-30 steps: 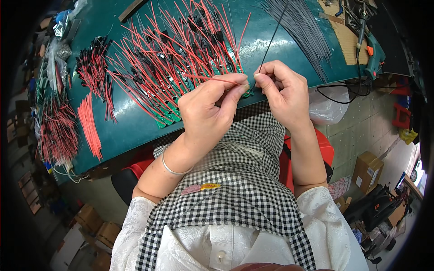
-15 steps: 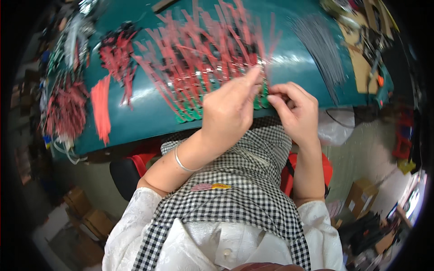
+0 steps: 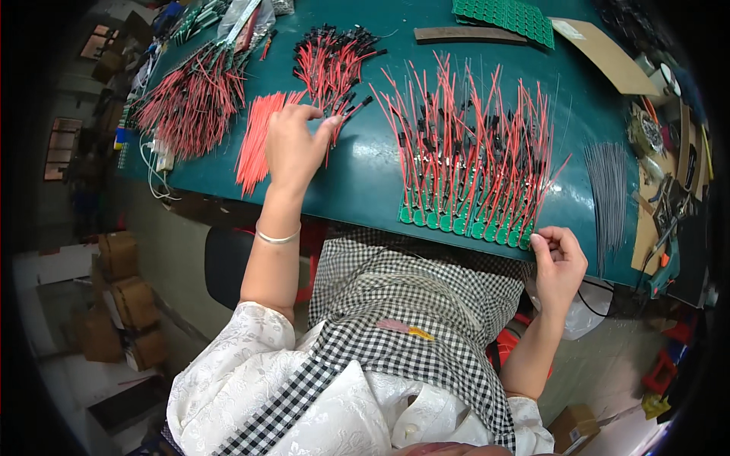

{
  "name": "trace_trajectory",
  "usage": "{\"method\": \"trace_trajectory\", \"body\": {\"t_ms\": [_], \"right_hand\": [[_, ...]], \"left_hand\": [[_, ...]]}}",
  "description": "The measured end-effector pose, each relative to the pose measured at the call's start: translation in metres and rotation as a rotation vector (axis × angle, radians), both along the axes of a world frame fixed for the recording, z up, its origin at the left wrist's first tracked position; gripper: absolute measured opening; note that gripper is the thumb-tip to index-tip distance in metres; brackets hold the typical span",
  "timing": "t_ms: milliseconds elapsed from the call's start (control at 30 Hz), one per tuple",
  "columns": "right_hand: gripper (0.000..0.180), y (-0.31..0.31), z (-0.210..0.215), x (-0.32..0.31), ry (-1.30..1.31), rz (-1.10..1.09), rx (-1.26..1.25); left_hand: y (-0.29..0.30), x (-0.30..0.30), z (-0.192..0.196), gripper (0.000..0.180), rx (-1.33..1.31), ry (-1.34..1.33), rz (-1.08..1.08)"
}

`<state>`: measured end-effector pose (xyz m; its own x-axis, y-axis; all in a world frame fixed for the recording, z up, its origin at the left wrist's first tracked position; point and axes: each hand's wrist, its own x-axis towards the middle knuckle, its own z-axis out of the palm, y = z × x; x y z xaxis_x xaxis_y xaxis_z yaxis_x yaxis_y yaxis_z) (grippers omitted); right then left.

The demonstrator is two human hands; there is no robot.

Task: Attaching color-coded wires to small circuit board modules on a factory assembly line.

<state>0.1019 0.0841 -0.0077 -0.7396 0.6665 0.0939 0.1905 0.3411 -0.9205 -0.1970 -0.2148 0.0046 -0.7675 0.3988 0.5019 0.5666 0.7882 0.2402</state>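
Observation:
My left hand point(image 3: 292, 150) is over a bundle of plain red wires point(image 3: 252, 148), thumb spread from its fingers and nothing visible between them. Just beyond its fingertips lies a loose pile of red wires with black connector ends point(image 3: 325, 64). By the table's near edge sits a green circuit board panel point(image 3: 462, 223) made of round sections, with many red and black leads point(image 3: 475, 140) standing up from it. My right hand point(image 3: 561, 267) pinches this panel's near right corner between thumb and finger. Its other fingers are curled in.
At the left is a larger heap of red wires point(image 3: 194, 102). Thin grey wires point(image 3: 606, 197) lie at the right, near a soldering-type tool with a green handle point(image 3: 666, 267). Farther back are a dark bar point(image 3: 464, 35), a green board panel point(image 3: 513, 17) and cardboard point(image 3: 601, 57).
My left hand has left the board and moved left to the red wires, its fingers opening out. My right hand stays at the board's right end. The view has swung left.

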Motion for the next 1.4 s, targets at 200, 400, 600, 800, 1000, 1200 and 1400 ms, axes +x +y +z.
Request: {"method": "trace_trajectory", "body": {"t_ms": [200, 400, 600, 800, 1000, 1200, 1400], "right_hand": [[0.007, 0.009, -0.006, 0.015, 0.046, -0.074, 0.014], [0.007, 0.002, 0.004, 0.021, 0.014, -0.056, 0.009], [0.008, -0.015, 0.027, 0.004, 0.077, 0.036, 0.061], [0.025, -0.073, 0.042, -0.028, 0.084, 0.427, -0.284], [0.011, -0.073, 0.033, -0.026, 0.151, 0.194, -0.731], [0.009, -0.086, 0.029, -0.023, 0.008, 0.366, -0.538], [0.009, -0.088, 0.023, -0.037, 0.030, 0.458, 0.091]], "left_hand": [[0.020, 0.014, -0.005, 0.032, -0.051, -0.386, 0.153], [-0.008, 0.037, -0.012, 0.028, 0.273, -0.556, 0.120], [-0.011, 0.059, -0.003, 0.015, 0.804, -0.594, 0.022], [0.036, 0.147, 0.033, 0.005, 0.673, -0.893, -0.558], [0.048, 0.173, 0.012, 0.009, 0.532, -0.994, -0.667], [0.049, 0.175, -0.003, 0.014, 0.532, -0.566, -0.740], [0.041, 0.175, -0.009, 0.016, 0.509, -0.529, -0.654]]}}
